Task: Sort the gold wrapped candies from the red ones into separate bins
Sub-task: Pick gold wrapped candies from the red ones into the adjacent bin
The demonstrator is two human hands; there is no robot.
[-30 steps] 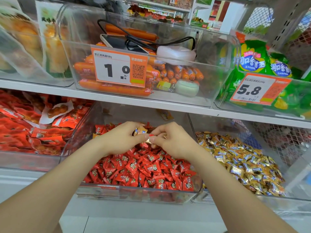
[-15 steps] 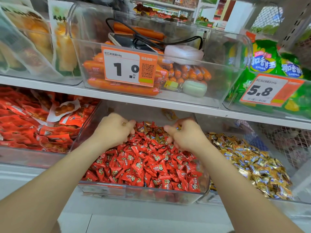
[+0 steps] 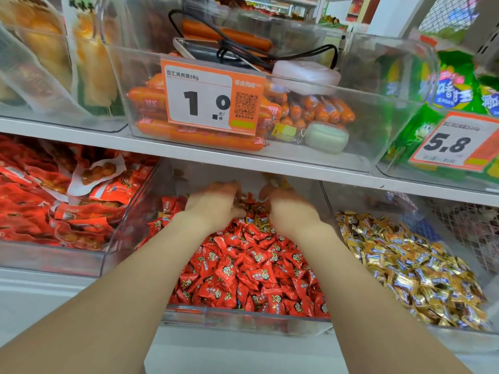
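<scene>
Reaches both forearms over the front rim of the middle bin [image 3: 243, 318], heaped with red candies [image 3: 243, 271]. To the right, in the next bin [image 3: 328, 209], gold candies [image 3: 405, 271]. Sets left hand [image 3: 213, 206] and right hand [image 3: 290, 211], backs up, near each other but apart, on the rear of the red heap. Cannot tell through blur whether the fingers are curled or grip anything. Between the hands, a few stray golds [image 3: 259, 220] among the reds. Above, a shelf [image 3: 81, 136] with sausages [image 3: 151, 99] behind a price tag [image 3: 213, 97].
</scene>
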